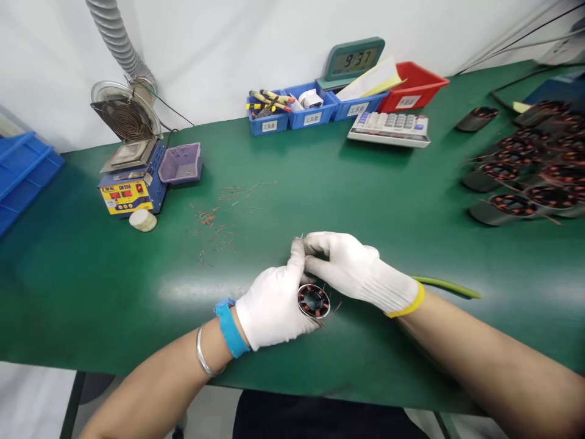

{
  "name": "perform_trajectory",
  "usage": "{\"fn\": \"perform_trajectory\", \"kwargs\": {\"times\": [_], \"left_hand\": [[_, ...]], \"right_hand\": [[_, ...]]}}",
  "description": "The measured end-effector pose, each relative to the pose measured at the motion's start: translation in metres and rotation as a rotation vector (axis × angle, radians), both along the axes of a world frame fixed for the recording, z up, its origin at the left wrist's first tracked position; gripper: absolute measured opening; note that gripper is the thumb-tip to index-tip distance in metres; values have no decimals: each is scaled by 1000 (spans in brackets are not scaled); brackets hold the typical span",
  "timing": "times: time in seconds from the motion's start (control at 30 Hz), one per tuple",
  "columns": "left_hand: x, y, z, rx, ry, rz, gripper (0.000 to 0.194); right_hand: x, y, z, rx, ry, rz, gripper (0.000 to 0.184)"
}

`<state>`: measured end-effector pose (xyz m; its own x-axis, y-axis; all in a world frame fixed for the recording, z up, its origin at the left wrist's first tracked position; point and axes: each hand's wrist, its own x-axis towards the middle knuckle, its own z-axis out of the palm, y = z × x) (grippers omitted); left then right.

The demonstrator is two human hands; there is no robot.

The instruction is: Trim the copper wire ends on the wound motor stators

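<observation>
My left hand (276, 305), in a white glove, is closed around a motor stator (314, 301), a round metal ring with copper windings inside and loose wire ends sticking out. The stator's open end faces up towards me. My right hand (345, 265), gloved in white with a yellow cuff edge, meets the left thumb just above the stator. Its thumb and forefinger are pinched together, and what lies between them is too small to make out. Under the right wrist, a green curved handle (450, 285) lies on the table, its other end hidden by the hand.
Copper wire clippings (208, 217) lie scattered left of my hands. Behind them stand a blue-yellow solder pot (130, 192), a purple tray (181, 164) and a white round pad (142, 220). Blue bins (269, 125), a red bin (414, 88), a calculator (388, 128) and several stators (503, 208) stand farther off.
</observation>
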<state>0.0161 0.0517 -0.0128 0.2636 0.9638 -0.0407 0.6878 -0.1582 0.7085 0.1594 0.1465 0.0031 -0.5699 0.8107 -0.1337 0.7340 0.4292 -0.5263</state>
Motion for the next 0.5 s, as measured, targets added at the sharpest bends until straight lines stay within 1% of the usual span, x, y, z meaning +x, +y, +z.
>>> {"fn": "perform_trajectory", "kwargs": {"times": [0.17,0.3,0.4,0.5], "left_hand": [[-2,0,1,-22,-28,17,107],[-2,-2,2,-46,-55,26,108],[-2,-2,4,-54,-39,33,111],[-4,-3,4,-42,-16,35,117]], "right_hand": [[-7,-1,0,14,-25,13,12],[-10,-2,3,34,-22,7,16],[-5,-4,6,47,-13,-2,17],[8,-2,6,29,16,-24,21]]}}
